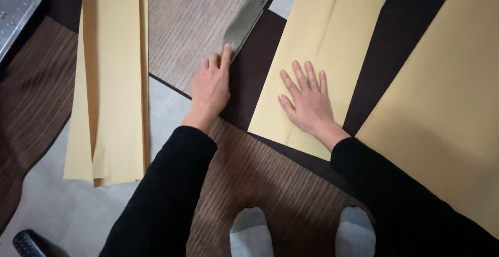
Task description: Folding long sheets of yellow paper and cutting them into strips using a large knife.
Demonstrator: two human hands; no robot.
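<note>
Blade, flat grey metal, long, lies diagonal on dark floor btwn wood-grain board and middle paper sheet. Left hand: fingers together, fingertips resting on blade's near end; not wrapped around it, pressing flat. Right hand: open, fingers spread, palm down on middle paper sheet, near its lower edge. Hands apart, dark strip of floor btwn them. Both arms in black sleeves.

Middle sheet tan, w/ lengthwise fold line. Stack of tan paper strips to left, well apart from left hand, overlapping board edge. Larger tan sheet at right, apart from right hand. Brown ribbed rug under arms. Two grey-socked feet at bottom edge. Metal tray top-left corner. Remote bottom-left, partly cut off.
</note>
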